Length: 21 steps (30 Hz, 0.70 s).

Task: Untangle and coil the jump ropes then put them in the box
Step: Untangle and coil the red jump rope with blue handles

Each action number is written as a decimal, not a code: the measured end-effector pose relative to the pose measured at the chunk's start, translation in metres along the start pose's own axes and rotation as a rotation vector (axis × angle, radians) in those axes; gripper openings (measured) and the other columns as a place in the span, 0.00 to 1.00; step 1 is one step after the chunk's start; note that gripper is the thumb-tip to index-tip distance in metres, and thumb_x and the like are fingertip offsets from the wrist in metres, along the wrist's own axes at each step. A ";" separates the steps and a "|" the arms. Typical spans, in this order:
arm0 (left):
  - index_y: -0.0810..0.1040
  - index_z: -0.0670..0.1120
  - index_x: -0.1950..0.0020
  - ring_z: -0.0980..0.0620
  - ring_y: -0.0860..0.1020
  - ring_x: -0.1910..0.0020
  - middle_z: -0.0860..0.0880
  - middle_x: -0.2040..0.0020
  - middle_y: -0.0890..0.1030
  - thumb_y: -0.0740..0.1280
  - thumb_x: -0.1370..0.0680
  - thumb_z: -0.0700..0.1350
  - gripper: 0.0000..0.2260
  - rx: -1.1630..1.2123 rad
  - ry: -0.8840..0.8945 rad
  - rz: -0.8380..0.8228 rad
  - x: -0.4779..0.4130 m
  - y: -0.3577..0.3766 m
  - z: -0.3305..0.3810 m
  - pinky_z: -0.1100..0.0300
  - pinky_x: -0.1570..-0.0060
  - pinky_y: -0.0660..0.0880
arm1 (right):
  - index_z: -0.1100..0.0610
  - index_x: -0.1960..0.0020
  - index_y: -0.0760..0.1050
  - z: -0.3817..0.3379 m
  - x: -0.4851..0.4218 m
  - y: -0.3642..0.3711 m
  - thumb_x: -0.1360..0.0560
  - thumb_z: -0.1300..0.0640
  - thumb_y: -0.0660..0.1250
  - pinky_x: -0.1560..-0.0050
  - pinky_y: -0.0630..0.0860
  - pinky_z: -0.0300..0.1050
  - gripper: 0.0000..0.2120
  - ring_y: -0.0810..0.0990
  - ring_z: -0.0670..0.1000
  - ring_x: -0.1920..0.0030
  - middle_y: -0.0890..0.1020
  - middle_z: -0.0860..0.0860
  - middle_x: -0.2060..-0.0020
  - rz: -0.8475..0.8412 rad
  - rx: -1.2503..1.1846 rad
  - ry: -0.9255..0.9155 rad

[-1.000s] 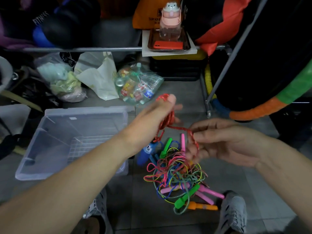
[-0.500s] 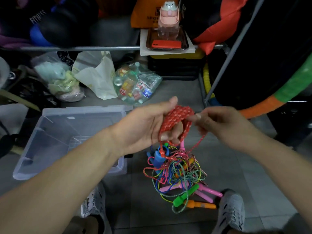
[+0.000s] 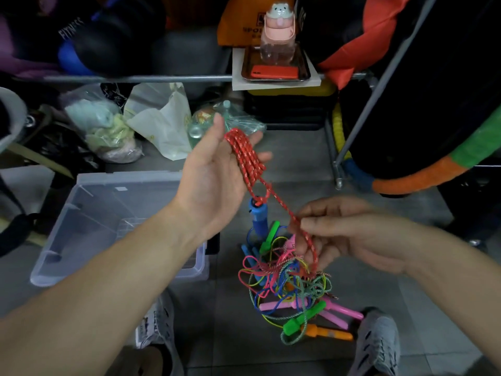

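Note:
My left hand is held palm up with its fingers straight, and several turns of a red speckled jump rope are wound around the fingers. The rope's blue handle hangs just below that hand. My right hand pinches the loose run of the red rope lower down and to the right. Below the hands a tangled pile of coloured ropes with pink, green and orange handles lies on the floor. A clear plastic box stands on the floor to the left.
Plastic bags and a bag of bottles lie behind the box. A metal rack bar carries a tray with a pink bottle. A black punching bag leans at the right. My two shoes flank the pile.
My left hand has opened palm up and risen, showing the wound turns. My right hand has dropped down and right along the red rope toward the pile.

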<state>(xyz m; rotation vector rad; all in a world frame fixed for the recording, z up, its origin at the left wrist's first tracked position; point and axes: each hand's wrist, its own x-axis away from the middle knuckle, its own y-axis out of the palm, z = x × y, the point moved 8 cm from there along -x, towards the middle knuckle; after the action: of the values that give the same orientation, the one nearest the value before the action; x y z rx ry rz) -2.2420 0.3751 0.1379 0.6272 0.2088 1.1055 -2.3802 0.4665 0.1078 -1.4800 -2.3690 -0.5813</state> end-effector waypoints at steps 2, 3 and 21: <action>0.60 0.43 0.22 0.52 0.81 0.50 0.45 0.30 0.74 0.55 0.21 0.63 0.33 -0.156 0.007 0.020 0.000 0.002 -0.004 0.55 0.39 0.75 | 0.61 0.50 0.81 -0.009 0.007 0.004 0.30 0.53 0.75 0.64 0.82 0.41 0.13 0.83 0.53 0.62 0.83 0.61 0.58 -0.101 -0.086 -0.020; 0.61 0.45 0.22 0.53 0.81 0.51 0.47 0.30 0.75 0.55 0.21 0.63 0.33 -0.239 -0.004 0.024 0.001 0.004 -0.009 0.53 0.36 0.73 | 0.60 0.52 0.82 -0.012 0.008 0.003 0.32 0.52 0.77 0.62 0.82 0.41 0.15 0.83 0.53 0.62 0.83 0.60 0.59 -0.118 -0.113 -0.035; 0.68 0.29 0.31 0.55 0.74 0.68 0.44 0.59 0.79 0.65 0.23 0.44 0.26 -0.201 -0.461 -0.504 0.037 0.046 -0.058 0.59 0.51 0.78 | 0.59 0.50 0.80 -0.035 0.009 -0.053 0.30 0.57 0.69 0.55 0.80 0.36 0.11 0.82 0.46 0.60 0.84 0.51 0.62 0.450 0.199 -0.406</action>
<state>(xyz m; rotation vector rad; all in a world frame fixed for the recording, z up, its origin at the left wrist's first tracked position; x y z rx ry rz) -2.2868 0.4421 0.1224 0.5895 -0.1387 0.4701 -2.4312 0.4362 0.1329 -2.0960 -2.1551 0.0700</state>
